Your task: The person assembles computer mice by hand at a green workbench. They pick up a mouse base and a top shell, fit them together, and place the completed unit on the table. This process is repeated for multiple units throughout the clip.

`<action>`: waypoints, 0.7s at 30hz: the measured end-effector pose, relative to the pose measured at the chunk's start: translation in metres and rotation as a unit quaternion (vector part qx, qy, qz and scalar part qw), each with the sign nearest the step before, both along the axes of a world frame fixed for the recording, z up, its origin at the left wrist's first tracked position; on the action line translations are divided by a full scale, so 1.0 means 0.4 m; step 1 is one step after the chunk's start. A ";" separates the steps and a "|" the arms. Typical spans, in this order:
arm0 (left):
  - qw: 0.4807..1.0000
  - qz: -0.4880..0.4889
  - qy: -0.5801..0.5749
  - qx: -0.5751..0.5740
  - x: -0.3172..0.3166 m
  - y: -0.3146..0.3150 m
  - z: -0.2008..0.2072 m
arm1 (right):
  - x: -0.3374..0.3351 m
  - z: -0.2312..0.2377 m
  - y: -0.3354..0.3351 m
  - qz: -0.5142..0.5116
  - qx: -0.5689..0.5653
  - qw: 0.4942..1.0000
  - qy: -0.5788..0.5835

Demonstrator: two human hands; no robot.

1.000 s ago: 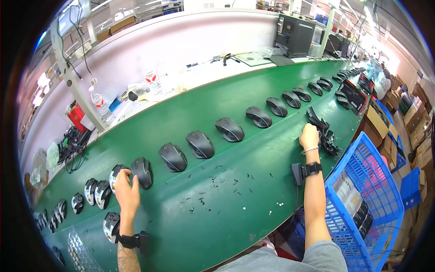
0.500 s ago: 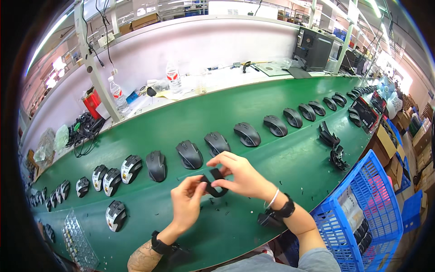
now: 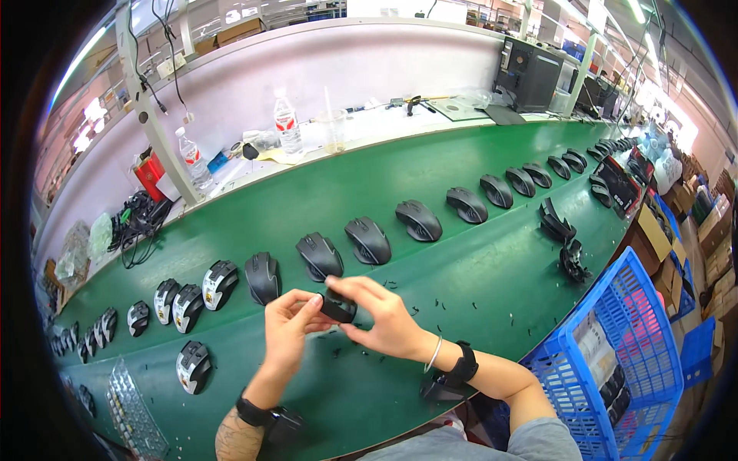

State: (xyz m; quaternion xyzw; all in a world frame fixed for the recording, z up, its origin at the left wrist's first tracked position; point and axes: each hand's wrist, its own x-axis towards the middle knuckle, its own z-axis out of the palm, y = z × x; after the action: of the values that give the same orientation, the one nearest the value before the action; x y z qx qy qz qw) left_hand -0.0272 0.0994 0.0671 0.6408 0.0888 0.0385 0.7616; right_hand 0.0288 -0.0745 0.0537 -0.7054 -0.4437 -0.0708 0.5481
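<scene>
Between my hands is a small curved black plastic piece (image 3: 339,309), held up over the near part of the green bench. My left hand (image 3: 289,330) pinches its left end between thumb and fingertips. The fingers and thumb of my right hand (image 3: 384,316) close round its other side. Part of the piece is hidden by the fingers. Just beyond stands a row of computer mice, the closest being a black mouse (image 3: 319,256), with another black mouse (image 3: 368,240) to its right. A white-and-black mouse (image 3: 194,367) sits apart, left of my left forearm.
Small black scraps (image 3: 372,352) are scattered around my hands. Loose curved black shells (image 3: 565,238) lie to the right. A blue plastic basket (image 3: 561,346) stands at the bench's right edge. Clear bubble packaging (image 3: 132,411) lies near left. Water bottles (image 3: 287,127) stand on the back shelf.
Both hands have moved a little left with the black piece, which is now turned differently. My right hand's fingers have shifted around it.
</scene>
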 end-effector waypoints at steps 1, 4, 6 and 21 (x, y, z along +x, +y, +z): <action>0.997 -0.055 0.025 0.038 0.013 0.030 0.018 | 0.000 -0.001 0.002 -0.017 0.011 0.999 0.034; 0.953 -0.131 -0.014 0.273 0.082 0.196 0.042 | 0.000 -0.007 -0.006 -0.028 0.007 1.000 0.010; 0.794 0.045 0.023 0.606 0.126 0.368 -0.009 | 0.000 -0.025 -0.012 -0.024 -0.023 0.997 -0.074; 0.754 0.274 0.016 0.597 0.063 0.459 -0.070 | -0.013 -0.045 0.006 -0.004 -0.048 0.994 -0.094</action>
State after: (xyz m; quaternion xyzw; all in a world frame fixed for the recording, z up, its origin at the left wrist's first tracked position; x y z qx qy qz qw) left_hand -0.0020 0.2832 0.0392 0.9139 0.2317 0.2806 0.1798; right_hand 0.0237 -0.0722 0.0357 -0.7227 -0.4936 -0.1173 0.4693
